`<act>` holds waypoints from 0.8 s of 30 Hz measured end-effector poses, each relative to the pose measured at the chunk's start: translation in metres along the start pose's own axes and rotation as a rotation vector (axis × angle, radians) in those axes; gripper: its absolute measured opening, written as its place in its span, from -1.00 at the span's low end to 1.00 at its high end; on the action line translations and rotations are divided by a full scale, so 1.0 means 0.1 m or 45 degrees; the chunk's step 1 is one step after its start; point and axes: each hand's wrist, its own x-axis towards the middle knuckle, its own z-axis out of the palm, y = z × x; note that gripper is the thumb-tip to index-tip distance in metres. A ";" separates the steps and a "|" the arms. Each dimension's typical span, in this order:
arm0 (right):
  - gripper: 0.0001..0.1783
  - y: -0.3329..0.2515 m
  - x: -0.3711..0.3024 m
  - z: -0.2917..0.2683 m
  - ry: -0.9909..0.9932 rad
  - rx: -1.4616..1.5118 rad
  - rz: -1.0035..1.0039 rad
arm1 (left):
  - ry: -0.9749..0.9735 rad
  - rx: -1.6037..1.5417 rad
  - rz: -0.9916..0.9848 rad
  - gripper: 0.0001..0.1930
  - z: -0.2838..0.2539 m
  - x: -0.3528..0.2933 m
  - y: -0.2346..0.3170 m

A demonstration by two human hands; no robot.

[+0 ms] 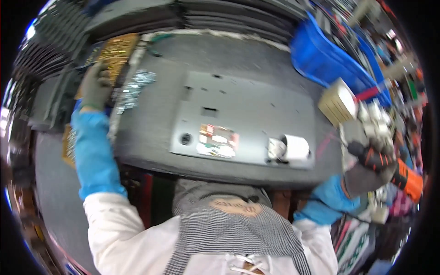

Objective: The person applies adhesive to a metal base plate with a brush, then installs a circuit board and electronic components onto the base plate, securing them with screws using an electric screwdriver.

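My left hand (pixel 96 87), in a grey glove with a blue sleeve cover, is at the near edge of a tray of gold-coloured screws (pixel 118 51). Its fingers look curled, and blur hides whatever they may hold. Out to the right, my gloved right hand (pixel 371 172) grips an orange and black electric screwdriver (pixel 382 164), its tip pointing left. Between the hands lies a flat grey metal panel (pixel 256 110) with cut-outs. On the panel sit a board-like part with red and silver patches (pixel 217 141) and a white cylindrical part (pixel 295 147).
A heap of silvery screws (pixel 135 91) lies left of the panel. A blue bin (pixel 321 57) stands at the back right, with a cream box (pixel 338 103) and white parts (pixel 376 117) near it. Stacked dark panels (pixel 238 18) line the far edge.
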 end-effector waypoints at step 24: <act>-0.36 -0.25 -0.89 0.36 -0.537 0.689 0.355 | -0.543 -0.257 -1.133 -0.57 2.85 -3.11 -2.50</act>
